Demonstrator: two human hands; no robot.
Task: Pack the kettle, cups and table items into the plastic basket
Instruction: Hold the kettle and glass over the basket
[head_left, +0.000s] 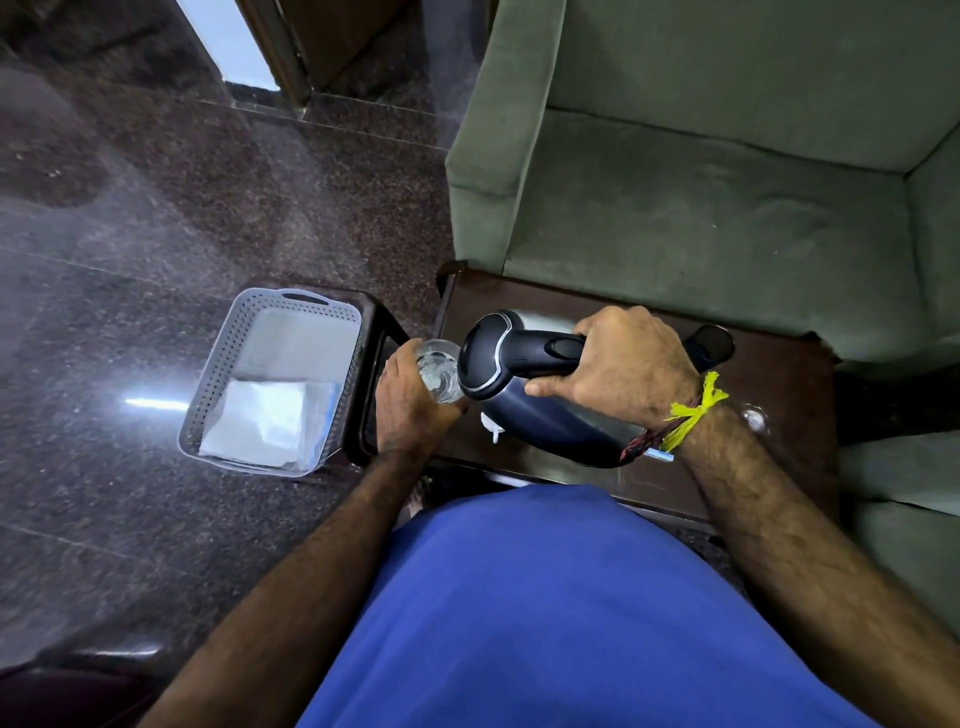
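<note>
My right hand (628, 364) grips the black handle of a dark blue kettle (540, 421), which is tilted to the left above the dark wooden table (769, 395). Its lid end (483, 358) points at a clear glass (439, 376) that my left hand (408, 405) holds at the table's left edge. Some clear liquid shows in the glass. The grey perforated plastic basket (218, 384) sits on a dark stool to the left, with white folded cloth or paper (270, 421) inside. The kettle's round black base (714, 345) stays on the table behind my right hand.
A second clear glass (753, 418) stands on the table by my right wrist. A green sofa (701, 182) borders the table's far side. Dark polished stone floor (130, 234) surrounds the stool. My blue shirt fills the lower frame.
</note>
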